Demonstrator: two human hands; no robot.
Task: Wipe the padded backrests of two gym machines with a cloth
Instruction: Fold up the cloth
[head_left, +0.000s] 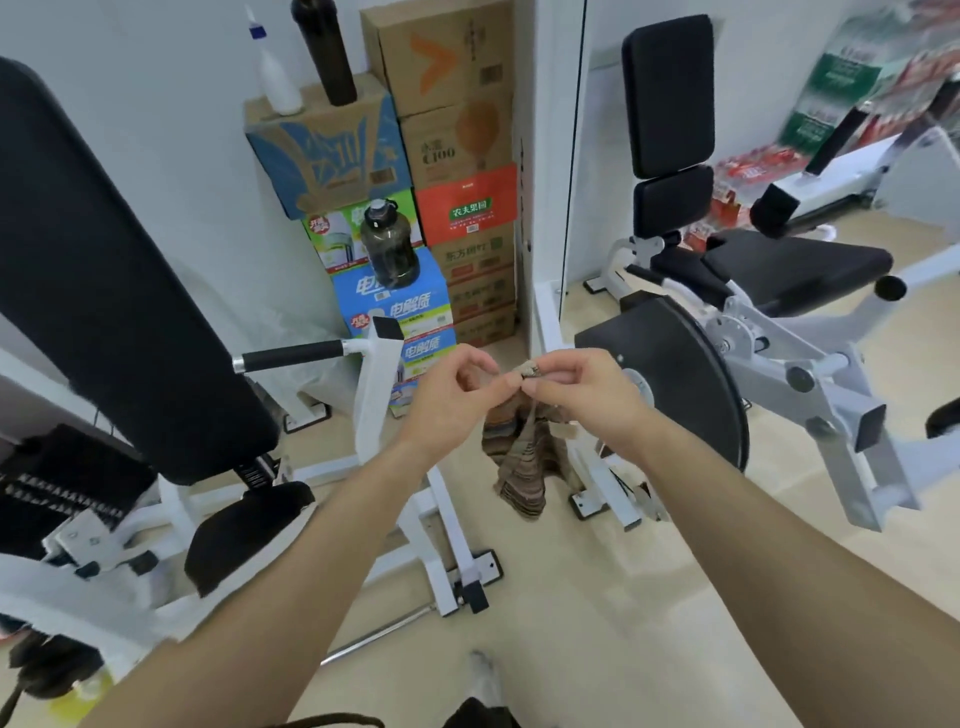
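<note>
While the left hand (457, 395) and right hand (582, 389) both pinch the top edge of the striped cloth (524, 457), which hangs between the two machines, the step looks like readying it, and next it must reach the nearer backrest (104, 270).

Brown striped woven cloth (522, 457), rough; large black padded backrest (104, 270), matt vinyl; white painted metal frame (376, 384), smooth; stacked cardboard boxes (457, 156)

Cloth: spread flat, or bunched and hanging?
Bunched and hanging. Left hand and right hand pinch the cloth at its top; the rest droops in folds.
</note>
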